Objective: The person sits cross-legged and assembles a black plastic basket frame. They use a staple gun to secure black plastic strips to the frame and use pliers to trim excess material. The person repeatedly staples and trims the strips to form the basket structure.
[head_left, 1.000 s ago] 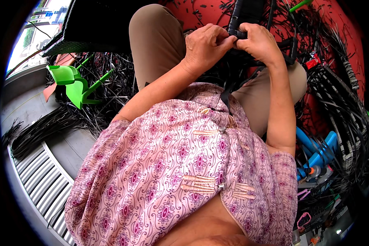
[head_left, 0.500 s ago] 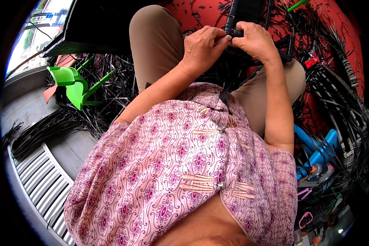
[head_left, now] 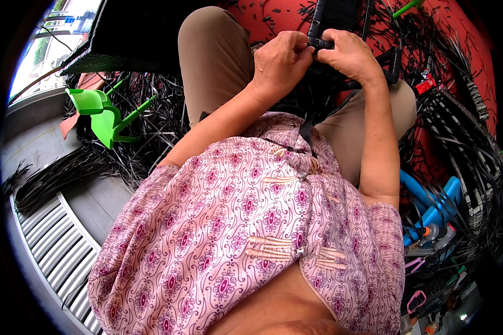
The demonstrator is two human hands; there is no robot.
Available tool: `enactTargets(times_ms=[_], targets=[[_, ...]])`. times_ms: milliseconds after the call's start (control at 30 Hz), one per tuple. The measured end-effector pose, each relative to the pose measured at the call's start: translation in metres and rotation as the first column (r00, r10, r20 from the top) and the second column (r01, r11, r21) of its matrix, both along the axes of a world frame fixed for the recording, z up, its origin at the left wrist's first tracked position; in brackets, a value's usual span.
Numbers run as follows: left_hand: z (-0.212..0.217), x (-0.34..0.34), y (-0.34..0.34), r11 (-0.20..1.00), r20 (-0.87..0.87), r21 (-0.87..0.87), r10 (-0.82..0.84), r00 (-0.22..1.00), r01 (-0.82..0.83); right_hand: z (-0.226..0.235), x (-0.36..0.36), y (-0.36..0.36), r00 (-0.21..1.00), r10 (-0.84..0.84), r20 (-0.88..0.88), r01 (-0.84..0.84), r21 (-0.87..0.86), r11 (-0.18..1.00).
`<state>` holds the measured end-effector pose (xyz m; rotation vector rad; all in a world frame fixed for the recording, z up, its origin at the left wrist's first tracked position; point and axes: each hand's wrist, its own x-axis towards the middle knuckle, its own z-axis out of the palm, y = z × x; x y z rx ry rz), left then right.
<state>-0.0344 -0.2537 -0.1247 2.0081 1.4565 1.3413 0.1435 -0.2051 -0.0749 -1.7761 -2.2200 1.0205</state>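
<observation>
Between my raised knees is a black framed piece wrapped or woven with flat black strips [head_left: 334, 21]. My left hand [head_left: 279, 62] is at its near left corner, thumb and fingertips pinched together at the edge. Right beside it, my right hand [head_left: 351, 58] is closed on the same corner, its thumb pointing toward the left thumb. The fingertips of both hands nearly meet there. Whatever small part lies between them is hidden by the fingers, though it appears to be the black strip edging. More of the black frame [head_left: 395, 62] shows to the right of my right wrist.
Loose black strips [head_left: 156, 106] lie heaped at the left beside a green plastic chair [head_left: 103, 120]. A large black woven box [head_left: 134, 39] stands at far left. Strip-covered red floor [head_left: 464, 61] spreads ahead. At right are a black woven piece [head_left: 458, 145] and a blue plastic seat [head_left: 439, 204].
My left hand has shifted slightly, its wrist turning a little, while its fingers stay at the corner. My right hand has barely moved. The black piece remains in place.
</observation>
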Motion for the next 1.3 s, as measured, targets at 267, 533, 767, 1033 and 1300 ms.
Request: enactTargets(times_ms=[267, 533, 767, 1033, 1300], targets=[[-0.003, 0.001, 0.003, 0.992, -0.065, 0.117, -0.041, 0.997, 0.049, 0.002, -0.001, 0.001, 0.999, 0.026, 0.039, -0.027, 0.031, 0.999], [0.005, 0.000, 0.006, 0.981, -0.127, 0.160, -0.088, 0.988, 0.107, -0.004, 0.005, 0.003, 0.996, 0.006, -0.092, -0.003, 0.031, 1.000], [0.006, -0.001, 0.010, 0.986, -0.103, 0.101, -0.119, 0.987, 0.130, -0.005, 0.005, 0.000, 0.997, 0.008, -0.080, 0.002, 0.123, 0.992], [0.020, -0.001, 0.010, 0.994, -0.172, -0.026, -0.110, 0.979, 0.107, -0.022, -0.014, -0.013, 0.990, -0.016, 0.139, -0.051, 0.469, 0.882], [0.025, -0.002, 0.010, 0.991, -0.186, -0.045, -0.129, 0.974, 0.123, -0.040, -0.012, -0.019, 0.989, 0.017, 0.149, -0.125, 0.753, 0.646]])
